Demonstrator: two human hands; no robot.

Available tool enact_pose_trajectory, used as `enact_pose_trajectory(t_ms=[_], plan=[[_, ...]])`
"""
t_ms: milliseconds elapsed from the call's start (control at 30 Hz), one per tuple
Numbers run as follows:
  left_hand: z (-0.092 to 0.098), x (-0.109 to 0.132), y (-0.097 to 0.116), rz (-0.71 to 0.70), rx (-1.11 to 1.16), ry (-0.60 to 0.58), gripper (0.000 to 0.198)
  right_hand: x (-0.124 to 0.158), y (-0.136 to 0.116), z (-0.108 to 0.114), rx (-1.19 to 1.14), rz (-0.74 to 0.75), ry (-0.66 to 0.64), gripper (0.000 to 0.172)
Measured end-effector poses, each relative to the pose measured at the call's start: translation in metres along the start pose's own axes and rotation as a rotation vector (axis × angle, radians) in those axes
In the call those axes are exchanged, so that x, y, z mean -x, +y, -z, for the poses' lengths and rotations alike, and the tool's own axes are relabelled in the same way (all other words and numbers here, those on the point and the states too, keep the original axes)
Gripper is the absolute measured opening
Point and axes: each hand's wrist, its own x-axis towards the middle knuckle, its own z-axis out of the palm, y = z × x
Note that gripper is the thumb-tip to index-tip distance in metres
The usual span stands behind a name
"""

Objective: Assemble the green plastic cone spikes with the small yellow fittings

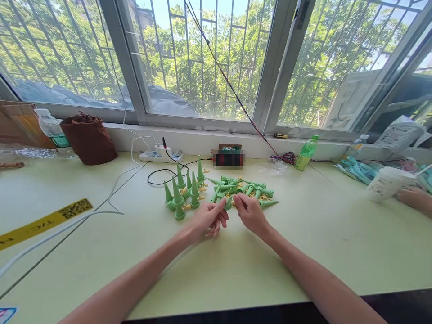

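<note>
My left hand point(211, 218) pinches a green plant watering spike point(229, 202) between thumb and fingers, with part of it hidden by the hand. My right hand point(250, 213) is closed beside it, pinching a small yellow valve point(233, 204) at the spike's side; the fingers mostly cover it. To the left stand several upright green spikes point(177, 198) with yellow valves sticking out sideways. Behind my hands lies a loose pile of green spikes point(251, 185), mixed with yellow valves.
A power strip point(161, 155) with a black cable and white cords sits at the back left, near a brown drawstring bag point(88, 139). At the right are a green bottle point(306, 153), a white cup point(388, 184) and another person's hand point(414, 199). A window spans the back.
</note>
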Motion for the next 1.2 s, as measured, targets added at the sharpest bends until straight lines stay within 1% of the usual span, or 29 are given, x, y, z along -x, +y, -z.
enact_pose_trajectory(t_ms=[267, 467, 633, 800, 1033, 1200], plan=[[0.0007, 0.0015, 0.0032, 0.001, 0.030, -0.008, 0.060, -0.0011, 0.0002, 0.0002, -0.002, 0.005, -0.001, 0.039], [0.0018, 0.0015, 0.0014, 0.000, 0.050, -0.024, 0.057, -0.0007, -0.0011, 0.0003, 0.009, 0.007, 0.001, 0.038], [0.0014, 0.0023, 0.0026, -0.016, 0.034, -0.023, 0.054, -0.0011, -0.0015, 0.0008, 0.022, 0.005, -0.001, 0.039], [0.0009, 0.0048, 0.0048, -0.091, -0.080, 0.004, 0.047, -0.0012, -0.0008, 0.0015, 0.048, 0.014, 0.006, 0.041], [0.0016, 0.0049, 0.0027, -0.190, -0.253, 0.106, 0.037, -0.0018, -0.0009, 0.0013, 0.047, 0.013, 0.005, 0.041], [0.0003, 0.0053, 0.0027, -0.279, -0.302, 0.143, 0.034, -0.0017, -0.0014, 0.0004, 0.058, 0.012, 0.010, 0.042]])
